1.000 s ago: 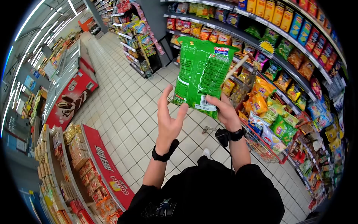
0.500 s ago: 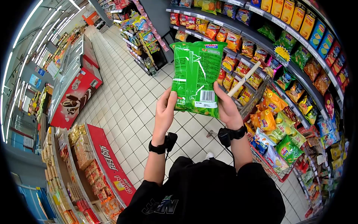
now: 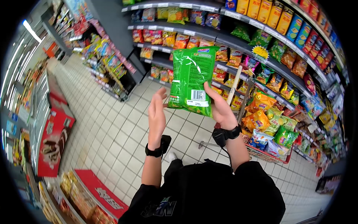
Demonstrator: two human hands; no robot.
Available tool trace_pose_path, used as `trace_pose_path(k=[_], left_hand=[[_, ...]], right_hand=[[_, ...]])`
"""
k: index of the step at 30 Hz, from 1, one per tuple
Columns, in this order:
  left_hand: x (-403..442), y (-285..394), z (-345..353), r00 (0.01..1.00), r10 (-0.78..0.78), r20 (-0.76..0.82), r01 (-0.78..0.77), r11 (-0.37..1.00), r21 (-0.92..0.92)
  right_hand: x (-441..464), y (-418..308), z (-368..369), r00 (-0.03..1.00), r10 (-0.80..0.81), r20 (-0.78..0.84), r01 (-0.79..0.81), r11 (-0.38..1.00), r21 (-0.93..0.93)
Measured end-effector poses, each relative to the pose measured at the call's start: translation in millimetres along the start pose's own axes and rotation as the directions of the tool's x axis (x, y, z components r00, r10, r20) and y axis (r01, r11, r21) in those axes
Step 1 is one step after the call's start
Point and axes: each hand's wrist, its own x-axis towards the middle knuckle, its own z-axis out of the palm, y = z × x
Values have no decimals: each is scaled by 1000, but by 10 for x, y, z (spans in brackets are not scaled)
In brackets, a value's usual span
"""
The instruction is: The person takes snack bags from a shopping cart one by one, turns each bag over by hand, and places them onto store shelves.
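A green snack bag [image 3: 192, 80] is held up in front of me, its printed back with a white barcode label toward the camera. My right hand [image 3: 220, 108] grips its lower right edge, thumb on the near face and fingers hidden behind. On the other side, my left hand [image 3: 157, 114] is open, with the thumb lifted off the bag. Its fingers are close to the lower left edge; whether one fingertip still touches there I cannot tell. Both wrists carry black strapped devices.
To the right stands a shopping cart [image 3: 266, 155] with several snack bags in it and a pale handle [image 3: 234, 86]. Chip shelves [image 3: 209, 33] curve behind it. At left are a red freezer [image 3: 52, 143] and a red-fronted snack display [image 3: 100, 192]. Pale tiles [image 3: 123, 138] cover the floor.
My left hand has let go of the bag's left side and opened. The right hand keeps its grip. My view has turned toward the shelves and cart.
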Motion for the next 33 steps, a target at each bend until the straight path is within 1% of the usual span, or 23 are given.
trace_pose_path(k=[1,2,3,4,5,7,8,11,13,14,16,18,20,22,24,26,27,28,29,30,31,32,33], left_hand=[[103,94,-87,998,44,39,-46,998,35],[221,143,-169,996,55,73,-56,998,17],[283,169,-251,979,167,113,-184,969,165],[357,202,-346,947,273,167,-313,901,300],[445,271,-459,950,205,234,-277,902,332],[613,230,-634,938,249,242,-315,902,295],[700,193,-692,926,286,248,-350,895,275],[861,12,-781,934,241,264,-305,923,236],[1022,-117,-814,936,220,273,-283,935,215],[1122,-180,-829,937,218,272,-278,939,204],[1242,-241,-784,933,225,282,-284,941,186],[1334,-305,-657,936,188,297,-249,951,183],[1554,-429,-514,930,201,307,-257,953,157],[1725,-499,-327,958,98,271,-103,995,6],[1874,-554,-141,950,81,301,-87,996,6],[2124,-673,-20,938,73,338,-85,996,21],[2240,-730,71,929,93,358,-92,996,-20],[2370,-756,181,921,122,371,-108,993,-56],[2481,-790,309,913,133,386,-127,991,-40],[2584,-839,442,887,115,447,-102,993,-53],[2692,-844,563,856,92,509,-73,996,-57],[2794,-827,696,846,96,525,-91,995,-35],[2866,-778,858,815,45,577,-13,998,-59]], right_hand=[[127,39,94,1000,-9,-29,9,1000,-25],[262,75,199,998,-19,-58,16,999,-50],[372,121,315,998,-6,-67,-1,995,-103],[511,193,445,997,-33,-69,24,991,-133],[680,310,548,992,-88,-87,70,979,-193],[977,498,776,981,-162,-106,116,930,-349],[1076,566,837,977,-157,-145,100,934,-342],[1201,643,818,971,-172,-164,101,923,-371],[1291,553,806,975,-126,-181,52,930,-363],[1354,524,798,972,-134,-192,55,927,-371],[1382,423,784,972,-147,-183,52,894,-446],[1346,324,738,957,-196,-215,72,875,-479],[1456,293,572,938,-229,-262,38,816,-577],[1514,210,413,927,-253,-276,61,829,-556],[1518,80,250,915,-280,-291,51,794,-606],[1675,-48,37,905,-278,-320,47,816,-576],[1737,-138,-87,902,-262,-343,28,829,-559],[1832,-212,-281,889,-302,-345,65,829,-556],[1895,-272,-479,845,-370,-385,92,811,-577],[1941,-352,-657,795,-435,-424,115,793,-598],[1969,-458,-773,761,-468,-450,132,791,-598],[1985,-575,-885,738,-471,-484,121,797,-592],[1997,-665,-1007,725,-477,-497,143,810,-569]])
